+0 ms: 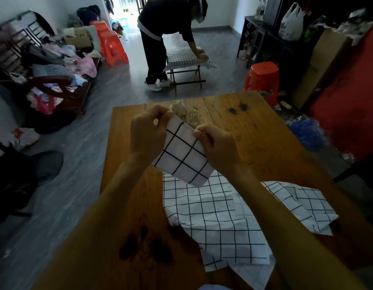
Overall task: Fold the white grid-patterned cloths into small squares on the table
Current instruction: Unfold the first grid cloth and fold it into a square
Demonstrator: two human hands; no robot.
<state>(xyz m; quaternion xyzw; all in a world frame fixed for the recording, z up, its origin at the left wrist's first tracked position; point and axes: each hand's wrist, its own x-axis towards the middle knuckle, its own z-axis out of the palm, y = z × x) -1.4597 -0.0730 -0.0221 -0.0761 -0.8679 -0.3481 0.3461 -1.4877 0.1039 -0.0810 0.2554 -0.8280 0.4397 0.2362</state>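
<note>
While held up above the worktop (254,130), the folded cloth (182,152) hangs tilted between both hands. Left hand (147,135) grip pinches its top corner; right hand (218,146) grip is clamped on its right edge. Loose cloths (219,222) lie spread on the worktop just below. Beyond, a person (166,38) bends over a small folding table (187,59), red stool (263,80) nearby.

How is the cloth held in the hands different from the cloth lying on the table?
The held cloth is folded small and lifted above the table, pinched by the left hand and right hand; the lying cloth is spread out, larger and wrinkled. Both are white with a black grid.
</note>
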